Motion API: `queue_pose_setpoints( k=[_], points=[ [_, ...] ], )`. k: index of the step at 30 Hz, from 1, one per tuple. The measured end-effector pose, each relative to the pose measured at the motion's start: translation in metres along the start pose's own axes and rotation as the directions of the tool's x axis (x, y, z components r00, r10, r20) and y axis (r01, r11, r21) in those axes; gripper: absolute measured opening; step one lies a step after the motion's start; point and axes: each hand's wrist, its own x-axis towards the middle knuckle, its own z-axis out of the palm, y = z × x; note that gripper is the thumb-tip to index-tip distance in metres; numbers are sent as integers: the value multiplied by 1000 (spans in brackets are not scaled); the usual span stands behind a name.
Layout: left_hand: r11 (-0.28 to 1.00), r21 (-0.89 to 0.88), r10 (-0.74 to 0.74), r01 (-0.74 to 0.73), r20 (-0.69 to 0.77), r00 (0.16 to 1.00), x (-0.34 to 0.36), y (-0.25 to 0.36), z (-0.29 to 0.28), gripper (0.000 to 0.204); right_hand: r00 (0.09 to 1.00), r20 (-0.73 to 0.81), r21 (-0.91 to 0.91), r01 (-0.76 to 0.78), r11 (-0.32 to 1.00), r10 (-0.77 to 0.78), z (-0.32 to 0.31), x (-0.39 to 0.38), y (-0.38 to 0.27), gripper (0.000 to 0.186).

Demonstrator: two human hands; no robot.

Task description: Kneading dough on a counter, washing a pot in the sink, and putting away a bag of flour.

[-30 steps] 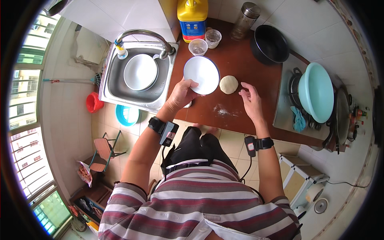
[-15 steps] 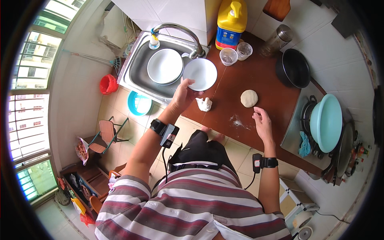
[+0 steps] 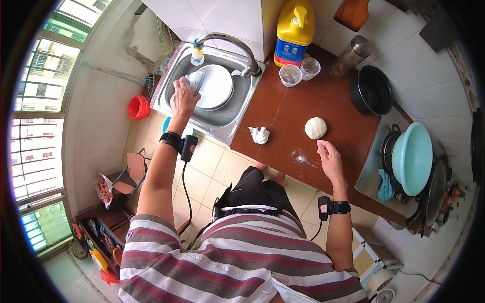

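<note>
Over the left part of the sink (image 3: 234,130), my left hand (image 3: 184,97) grips a small white bowl (image 3: 194,82) by its edge. The bowl is tipped on its side, so its patterned outer face shows. Beside it in the basin lie stacked white dishes (image 3: 216,86). My right hand (image 3: 329,159) hovers at the near side of a round ball of dough (image 3: 316,128), its fingers loosely bent and holding nothing. Left of the dough, a crumpled white plastic bag (image 3: 259,135) rests on the brown counter (image 3: 283,113). A flour smudge (image 3: 301,157) marks the counter near my right hand.
A chrome faucet (image 3: 237,43) arches over the sink. Behind the dough stand two clear plastic cups (image 3: 290,75), a yellow jug (image 3: 295,25) and a glass jar (image 3: 348,56). A black pot (image 3: 372,91) and a light blue basin (image 3: 413,159) are at the right.
My left hand has carried the white bowl left from the counter's edge to above the sink and tipped it over. My right hand has barely moved.
</note>
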Motion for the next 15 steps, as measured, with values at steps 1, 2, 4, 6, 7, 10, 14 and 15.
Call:
queue_pose_setpoints(
  k=[1, 2, 4, 6, 7, 10, 14, 15],
  points=[
    [998, 54, 34, -35, 23, 999, 1, -1, -1, 78, 1000, -6, 3, -8, 1000, 8, -1, -1, -1, 23],
    [992, 108, 68, -73, 47, 997, 2, -1, -2, 79, 1000, -13, 7, -16, 1000, 16, -2, -3, -1, 23],
    [988, 124, 88, -92, 36, 995, -3, -1, -4, 79, 1000, -18, 9, -22, 1000, 22, -5, -5, -2, 23],
    [973, 124, 197, -197, 12, 980, -9, -1, -5, 73, 999, -25, 11, -33, 999, 34, -7, -8, -2, 23],
    [970, 123, 210, -208, -6, 978, -11, -2, -3, 74, 999, -37, 15, -26, 1000, 26, -7, -9, -2, 22],
    [953, 117, 284, -279, -32, 958, -17, -10, 0, 76, 998, -56, 16, -21, 1000, 22, -10, -10, -4, 22],
    [939, 107, 332, -328, -22, 943, -23, -10, -2, 77, 998, -68, 24, -10, 1000, 11, -10, -12, -2, 22],
    [946, 96, 314, -310, -23, 949, -23, -7, -2, 76, 997, -74, 21, -10, 1000, 11, -11, -12, -3, 22]
  ],
)
